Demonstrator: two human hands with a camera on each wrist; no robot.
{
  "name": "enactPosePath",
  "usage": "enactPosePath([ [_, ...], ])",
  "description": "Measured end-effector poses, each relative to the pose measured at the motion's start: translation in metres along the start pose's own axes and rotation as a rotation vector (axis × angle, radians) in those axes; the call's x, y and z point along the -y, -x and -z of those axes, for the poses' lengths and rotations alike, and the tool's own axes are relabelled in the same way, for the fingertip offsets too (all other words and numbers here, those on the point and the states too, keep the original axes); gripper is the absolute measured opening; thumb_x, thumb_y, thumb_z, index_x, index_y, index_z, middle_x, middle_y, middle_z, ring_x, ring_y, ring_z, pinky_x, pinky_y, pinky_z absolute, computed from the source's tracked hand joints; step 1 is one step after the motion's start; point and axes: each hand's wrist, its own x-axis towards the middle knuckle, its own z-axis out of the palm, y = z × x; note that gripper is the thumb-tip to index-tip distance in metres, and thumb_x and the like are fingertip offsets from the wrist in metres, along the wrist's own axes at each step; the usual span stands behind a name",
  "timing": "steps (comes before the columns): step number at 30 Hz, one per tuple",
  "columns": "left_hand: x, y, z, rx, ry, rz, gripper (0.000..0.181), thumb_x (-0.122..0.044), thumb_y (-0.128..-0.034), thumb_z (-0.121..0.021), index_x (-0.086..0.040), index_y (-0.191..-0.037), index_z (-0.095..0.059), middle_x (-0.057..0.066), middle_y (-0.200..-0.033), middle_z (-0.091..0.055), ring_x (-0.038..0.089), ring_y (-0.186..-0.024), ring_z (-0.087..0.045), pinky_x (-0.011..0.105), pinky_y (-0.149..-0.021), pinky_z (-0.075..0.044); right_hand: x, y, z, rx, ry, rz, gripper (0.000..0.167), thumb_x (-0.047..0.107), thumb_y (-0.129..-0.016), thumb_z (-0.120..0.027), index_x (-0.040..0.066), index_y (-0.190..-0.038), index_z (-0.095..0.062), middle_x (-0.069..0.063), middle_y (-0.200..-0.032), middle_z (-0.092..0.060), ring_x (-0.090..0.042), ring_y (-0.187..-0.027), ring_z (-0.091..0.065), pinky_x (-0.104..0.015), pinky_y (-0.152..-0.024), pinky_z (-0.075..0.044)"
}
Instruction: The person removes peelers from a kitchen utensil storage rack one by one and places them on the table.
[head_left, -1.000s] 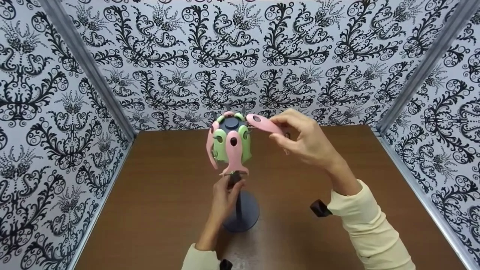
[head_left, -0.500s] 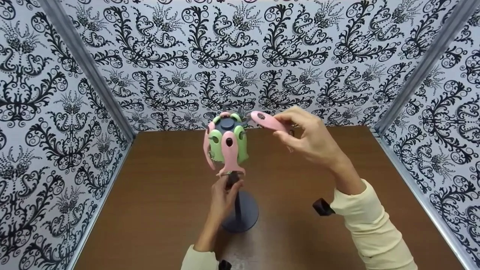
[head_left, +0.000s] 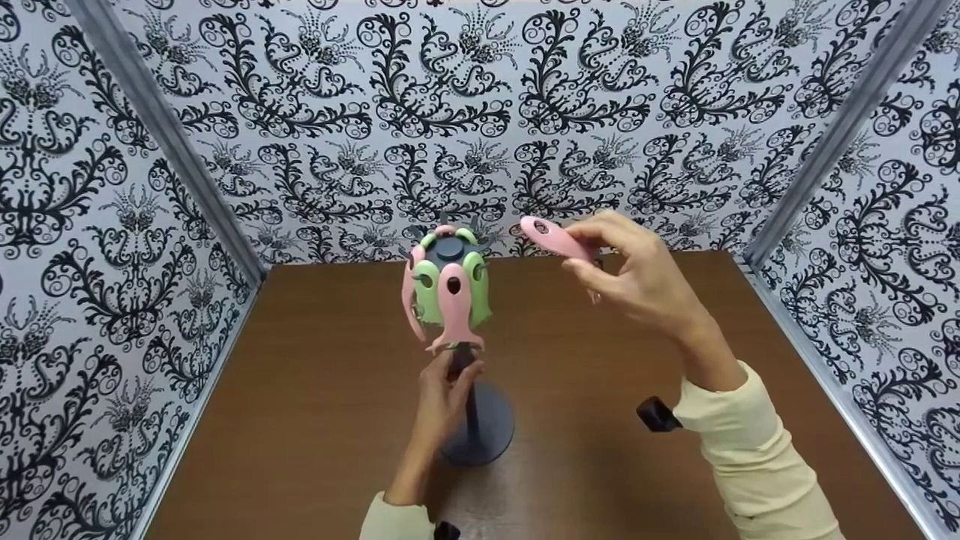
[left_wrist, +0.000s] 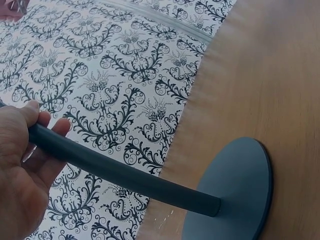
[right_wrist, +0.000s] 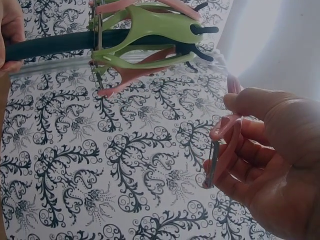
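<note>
A dark stand [head_left: 491, 427] with a round base and hooks at its top stands on the table. Several pink and green Y-shaped peelers hang around the top, among them a pink peeler [head_left: 454, 304] in front and a green peeler [right_wrist: 162, 25]. My left hand [head_left: 441, 394] grips the pole [left_wrist: 125, 172] just below them. To the right of the stand, my right hand [head_left: 645, 277] holds another pink peeler [head_left: 551, 236] in the air, apart from the hooks. Its metal blade [right_wrist: 212, 162] shows in the right wrist view; the fingers hide part of the handle.
Brown wooden table [head_left: 315, 420] spreads around the base. Patterned black-and-white walls [head_left: 480, 90] enclose the back and both sides, with grey metal strips [head_left: 172, 142] at the corners.
My right hand has moved right with the pink peeler, farther from the stand. The stand's top has shifted slightly left in view; my left hand keeps its grip on the pole.
</note>
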Motion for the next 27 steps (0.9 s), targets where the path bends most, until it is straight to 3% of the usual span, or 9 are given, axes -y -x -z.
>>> enactPosePath([
  [3,-0.011,-0.003,0.003,0.009,0.01,0.007,0.012,0.012,-0.0891,-0.072,0.006,-0.099,-0.069,0.015,-0.081,-0.07,0.016,-0.067,-0.062,0.019,-0.059,-0.048,-0.001,0.002,0.003,-0.001,0.004,-0.014,0.03,-0.002,-0.09,-0.077,-0.003,-0.12,-0.07,-0.008,-0.113,-0.067,-0.018,-0.089,-0.061,-0.021,-0.06,-0.053],
  [5,-0.013,-0.004,0.004,0.013,0.014,0.011,0.012,0.012,-0.0895,-0.072,0.005,-0.099,-0.069,0.015,-0.082,-0.07,0.018,-0.067,-0.062,0.019,-0.06,-0.049,-0.003,0.003,0.004,-0.011,0.027,-0.014,0.03,-0.001,-0.09,-0.078,-0.003,-0.119,-0.071,-0.007,-0.112,-0.067,-0.018,-0.091,-0.06,-0.021,-0.066,-0.053],
  [8,-0.014,-0.004,0.004,0.022,0.028,0.013,0.013,0.012,-0.0901,-0.071,0.005,-0.1,-0.068,0.016,-0.084,-0.07,0.023,-0.068,-0.065,0.02,-0.061,-0.051,-0.005,0.005,0.007,-0.021,0.042,-0.018,0.03,-0.002,-0.089,-0.079,-0.003,-0.118,-0.071,-0.006,-0.111,-0.068,-0.017,-0.09,-0.06,-0.02,-0.067,-0.052],
  [15,-0.01,-0.005,0.003,0.006,0.025,-0.006,0.009,0.014,-0.0883,-0.071,0.011,-0.096,-0.067,0.018,-0.081,-0.07,0.024,-0.067,-0.067,0.022,-0.06,-0.053,-0.011,0.008,0.011,-0.043,0.052,-0.006,0.032,-0.004,-0.087,-0.08,-0.003,-0.117,-0.071,-0.006,-0.11,-0.069,-0.017,-0.096,-0.061,-0.024,-0.086,-0.05],
  [20,-0.009,-0.005,0.001,0.0,0.029,0.019,0.009,0.014,-0.0877,-0.071,0.013,-0.095,-0.066,0.017,-0.08,-0.071,0.029,-0.066,-0.07,0.021,-0.061,-0.054,-0.014,0.01,0.012,-0.047,0.044,0.002,0.029,-0.002,-0.088,-0.08,-0.004,-0.116,-0.072,-0.006,-0.11,-0.07,-0.017,-0.095,-0.061,-0.023,-0.083,-0.051],
  [27,-0.01,-0.004,0.0,0.001,0.045,0.036,0.012,0.014,-0.0883,-0.071,0.013,-0.1,-0.069,0.019,-0.081,-0.072,0.015,-0.069,-0.068,0.015,-0.062,-0.051,-0.019,0.019,0.01,-0.056,0.014,-0.064,0.029,0.002,-0.09,-0.079,-0.004,-0.118,-0.071,-0.006,-0.103,-0.067,-0.016,-0.078,-0.062,-0.02,-0.064,-0.052],
])
